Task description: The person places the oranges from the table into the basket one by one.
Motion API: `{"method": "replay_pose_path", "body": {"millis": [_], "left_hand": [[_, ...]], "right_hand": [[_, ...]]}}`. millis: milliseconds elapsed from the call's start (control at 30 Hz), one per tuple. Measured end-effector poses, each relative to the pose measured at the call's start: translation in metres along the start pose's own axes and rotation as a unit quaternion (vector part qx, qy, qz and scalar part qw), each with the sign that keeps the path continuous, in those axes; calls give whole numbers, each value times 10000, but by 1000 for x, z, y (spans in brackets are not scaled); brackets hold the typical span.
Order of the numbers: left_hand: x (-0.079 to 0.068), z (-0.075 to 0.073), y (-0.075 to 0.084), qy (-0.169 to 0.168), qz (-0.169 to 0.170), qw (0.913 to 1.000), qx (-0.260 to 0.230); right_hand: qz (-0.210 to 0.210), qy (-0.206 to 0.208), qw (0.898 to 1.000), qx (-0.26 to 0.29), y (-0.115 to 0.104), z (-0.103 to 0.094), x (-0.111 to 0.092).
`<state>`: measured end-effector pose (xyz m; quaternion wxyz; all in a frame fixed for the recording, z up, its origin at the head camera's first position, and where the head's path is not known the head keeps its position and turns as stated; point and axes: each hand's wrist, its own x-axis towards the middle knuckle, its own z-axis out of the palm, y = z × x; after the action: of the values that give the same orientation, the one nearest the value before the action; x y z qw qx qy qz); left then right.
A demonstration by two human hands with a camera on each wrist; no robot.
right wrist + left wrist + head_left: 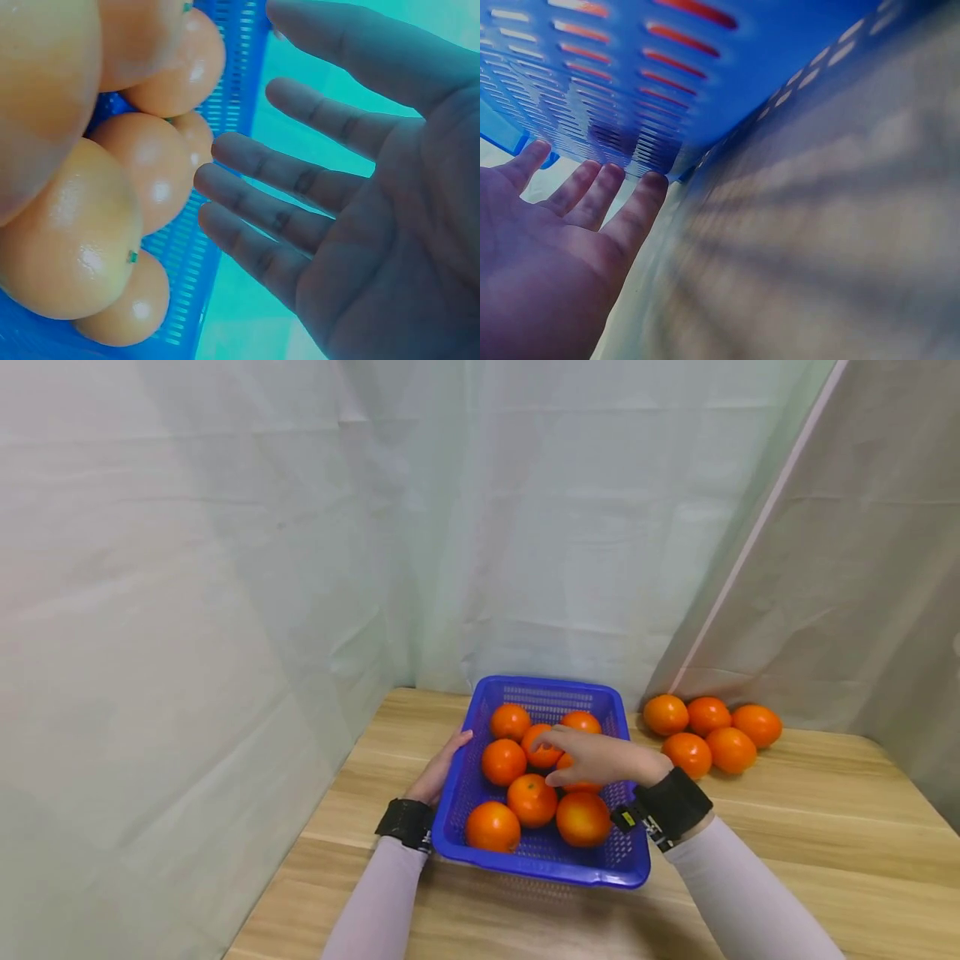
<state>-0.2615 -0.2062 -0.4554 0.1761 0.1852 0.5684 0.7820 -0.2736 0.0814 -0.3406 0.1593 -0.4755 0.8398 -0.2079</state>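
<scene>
The blue basket (525, 865) stands on the wooden surface (787, 827), and the work looks to me partly done: eight oranges (532, 800) can be counted inside the basket, while five loose oranges (686, 755) lie grouped near its far right side. The left hand (438, 770) is at the basket's outer left wall, its fingers almost straight and not curled round anything. The right hand (600, 757) is over the basket's right half – fingers spread, holding nothing. Behind the basket the white curtain (555, 527) is near, and to its left the surface soon comes to its edge; more room for moving is at the basket's right – in front of the loose oranges.
</scene>
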Motion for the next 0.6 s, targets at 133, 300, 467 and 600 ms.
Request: {"method": "replay_pose_path", "body": {"millis": [133, 300, 467, 600], "left_hand": [[0, -1, -2, 56, 11, 10000, 13], [-2, -1, -4, 64, -70, 10000, -9], [-4, -2, -5, 33, -92, 10000, 22], [-7, -2, -6, 78, -97, 9999, 5]], "right_hand": [[-104, 249, 9995, 157, 1, -4, -7], [-121, 756, 9969, 185, 7, -4, -17], [-26, 1356, 9901, 374, 13, -2, -33], [15, 1880, 9814, 396, 15, -2, -52]]}}
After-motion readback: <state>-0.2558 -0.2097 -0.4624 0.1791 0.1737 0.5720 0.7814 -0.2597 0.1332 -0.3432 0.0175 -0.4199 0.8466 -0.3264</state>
